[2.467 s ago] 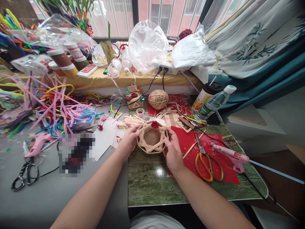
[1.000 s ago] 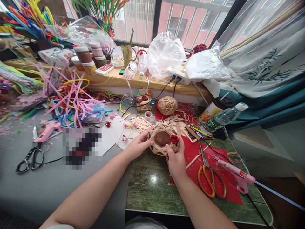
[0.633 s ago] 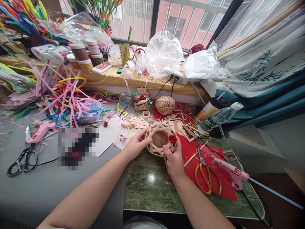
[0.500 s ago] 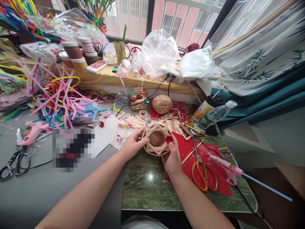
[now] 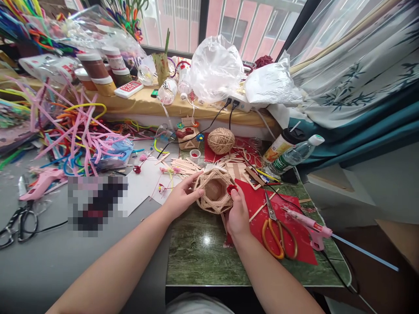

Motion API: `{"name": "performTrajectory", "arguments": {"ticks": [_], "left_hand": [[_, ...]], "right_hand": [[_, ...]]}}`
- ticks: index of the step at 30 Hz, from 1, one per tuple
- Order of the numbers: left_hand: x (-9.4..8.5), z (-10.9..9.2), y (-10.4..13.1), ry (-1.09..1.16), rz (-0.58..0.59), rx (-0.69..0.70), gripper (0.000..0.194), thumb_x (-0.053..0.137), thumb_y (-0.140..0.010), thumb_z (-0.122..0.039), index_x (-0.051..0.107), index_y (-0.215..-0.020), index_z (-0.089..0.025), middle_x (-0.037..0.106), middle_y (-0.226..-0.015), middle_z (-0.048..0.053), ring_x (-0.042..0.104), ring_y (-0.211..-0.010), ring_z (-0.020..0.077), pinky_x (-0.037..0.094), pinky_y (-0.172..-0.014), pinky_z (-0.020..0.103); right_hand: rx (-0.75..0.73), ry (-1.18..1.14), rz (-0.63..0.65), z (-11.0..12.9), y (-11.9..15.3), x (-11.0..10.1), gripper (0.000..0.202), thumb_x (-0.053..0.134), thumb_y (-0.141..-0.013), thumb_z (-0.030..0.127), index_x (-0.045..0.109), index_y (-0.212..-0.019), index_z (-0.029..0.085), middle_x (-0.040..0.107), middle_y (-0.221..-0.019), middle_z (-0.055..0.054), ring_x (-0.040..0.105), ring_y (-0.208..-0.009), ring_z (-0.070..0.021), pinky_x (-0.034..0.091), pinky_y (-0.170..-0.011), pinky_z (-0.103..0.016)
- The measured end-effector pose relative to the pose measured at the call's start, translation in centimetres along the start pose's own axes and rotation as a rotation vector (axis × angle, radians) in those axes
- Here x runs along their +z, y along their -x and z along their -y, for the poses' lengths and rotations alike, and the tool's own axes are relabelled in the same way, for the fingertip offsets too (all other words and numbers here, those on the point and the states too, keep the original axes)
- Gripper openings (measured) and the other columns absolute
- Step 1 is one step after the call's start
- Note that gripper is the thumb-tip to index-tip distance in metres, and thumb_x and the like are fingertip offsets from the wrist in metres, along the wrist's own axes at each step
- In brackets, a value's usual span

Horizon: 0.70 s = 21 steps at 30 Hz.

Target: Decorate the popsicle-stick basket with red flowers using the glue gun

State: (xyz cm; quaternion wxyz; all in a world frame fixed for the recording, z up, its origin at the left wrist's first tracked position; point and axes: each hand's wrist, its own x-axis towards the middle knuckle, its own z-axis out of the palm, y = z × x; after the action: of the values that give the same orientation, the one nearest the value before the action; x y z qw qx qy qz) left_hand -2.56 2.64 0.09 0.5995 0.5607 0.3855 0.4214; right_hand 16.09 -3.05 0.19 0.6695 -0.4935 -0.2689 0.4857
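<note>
Between my hands is a twine-wrapped basket (image 5: 214, 205), many-sided, with its hollow opening facing up toward me. My left hand (image 5: 181, 197) grips its left side, thumb on the rim. On the right side, my right hand (image 5: 238, 213) holds the basket too, its thumb against a small red rose (image 5: 232, 189) at the rim. Whether the rose is fixed there I cannot tell. Fingers of both hands are partly hidden behind the basket. Just beyond it lie flat wooden craft sticks (image 5: 235, 171) and a ball of twine (image 5: 221, 141).
Orange-handled scissors (image 5: 275, 231) and a pink glue gun (image 5: 310, 224) with a long glue stick lie right, on red paper (image 5: 306, 255). A bottle (image 5: 291, 157) and a cup (image 5: 278, 146) stand behind. Pink pipe cleaners (image 5: 81, 139) heap at left, near black-handled scissors (image 5: 26, 218).
The view has shifted slightly. The basket is tipped a little differently, and the red rose under my right thumb shows at a changed angle. Both hands keep their hold.
</note>
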Motion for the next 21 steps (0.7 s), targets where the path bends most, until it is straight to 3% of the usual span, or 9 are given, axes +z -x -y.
{"name": "performTrajectory", "arguments": {"ticks": [9, 21], "left_hand": [[0.22, -0.30, 0.22, 0.013, 0.029, -0.001, 0.075, 0.083, -0.085, -0.043, 0.057, -0.153, -0.028, 0.062, -0.152, 0.011, 0.061, -0.136, 0.0343, 0.052, -0.112, 0.047], [-0.03, -0.11, -0.38, 0.108, 0.061, 0.005, 0.068, 0.080, -0.088, -0.039, 0.059, -0.151, -0.025, 0.063, -0.151, 0.011, 0.056, -0.142, 0.0343, 0.041, -0.122, 0.049]], "right_hand": [[-0.019, 0.084, -0.006, -0.32, 0.07, -0.36, 0.057, 0.068, -0.094, 0.053, 0.058, -0.145, 0.027, 0.070, -0.140, -0.007, 0.064, -0.134, -0.0280, 0.048, -0.117, -0.050], [-0.043, 0.067, 0.062, -0.01, 0.02, -0.39, 0.060, 0.069, -0.095, 0.049, 0.054, -0.149, 0.027, 0.065, -0.148, -0.009, 0.061, -0.138, -0.0280, 0.043, -0.122, -0.052]]}}
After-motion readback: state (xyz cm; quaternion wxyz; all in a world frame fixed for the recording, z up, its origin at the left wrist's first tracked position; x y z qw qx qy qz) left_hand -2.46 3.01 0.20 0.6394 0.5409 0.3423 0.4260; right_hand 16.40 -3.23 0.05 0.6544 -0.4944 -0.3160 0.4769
